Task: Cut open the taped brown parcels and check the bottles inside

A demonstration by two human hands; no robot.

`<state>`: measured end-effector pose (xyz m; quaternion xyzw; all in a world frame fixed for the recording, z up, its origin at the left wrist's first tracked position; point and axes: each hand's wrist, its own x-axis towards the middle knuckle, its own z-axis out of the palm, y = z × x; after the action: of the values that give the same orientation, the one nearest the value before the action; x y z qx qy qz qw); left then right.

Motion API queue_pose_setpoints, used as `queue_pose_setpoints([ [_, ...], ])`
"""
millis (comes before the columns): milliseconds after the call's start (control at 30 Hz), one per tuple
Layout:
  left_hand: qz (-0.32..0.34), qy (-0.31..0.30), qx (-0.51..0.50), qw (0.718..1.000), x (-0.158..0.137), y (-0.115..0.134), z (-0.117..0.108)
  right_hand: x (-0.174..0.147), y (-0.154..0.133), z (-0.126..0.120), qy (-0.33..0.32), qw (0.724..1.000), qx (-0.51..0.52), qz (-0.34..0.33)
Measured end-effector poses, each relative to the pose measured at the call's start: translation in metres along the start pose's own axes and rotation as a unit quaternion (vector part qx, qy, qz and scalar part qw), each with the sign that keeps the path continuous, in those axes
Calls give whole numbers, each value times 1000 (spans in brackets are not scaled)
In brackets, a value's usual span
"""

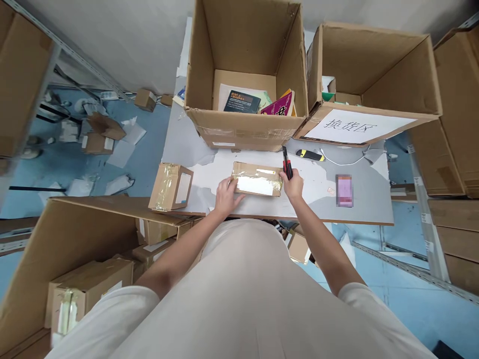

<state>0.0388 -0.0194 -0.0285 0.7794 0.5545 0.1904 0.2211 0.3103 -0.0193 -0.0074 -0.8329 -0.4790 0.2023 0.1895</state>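
Note:
A small taped cardboard box [258, 169] with a white label lies on the table in front of me. At its left end is my left hand [226, 195], fingers spread and resting against the box's edge. My right hand [293, 184] is at the box's right end, closed around a red and black utility knife [287, 163] that points away from me. Just beyond, a yellow and black utility knife [310, 155] lies on the table. Another taped cardboard box [171, 187] with a white label stands to the left of my left hand.
A large open carton [239, 127] with books stands at the table's back. Beside it is another open carton [419, 119] bearing a handwritten sign. A pixelated pink rectangle [345, 190] lies on the table's right. Below left, a big carton [26, 269] holds several boxes.

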Motion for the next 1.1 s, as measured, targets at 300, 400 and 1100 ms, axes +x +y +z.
queue_pose_setpoints([
  [300,105,-26,26,994,-6,-7,13,-8,-74,-17,-282,842,-292,-355],
  [400,107,-24,27,994,-7,-8,13,-1,-91,-7,-298,814,-334,-369],
  [1100,115,-52,47,991,-5,-18,16,-8,-89,-26,-316,790,-425,-308],
])
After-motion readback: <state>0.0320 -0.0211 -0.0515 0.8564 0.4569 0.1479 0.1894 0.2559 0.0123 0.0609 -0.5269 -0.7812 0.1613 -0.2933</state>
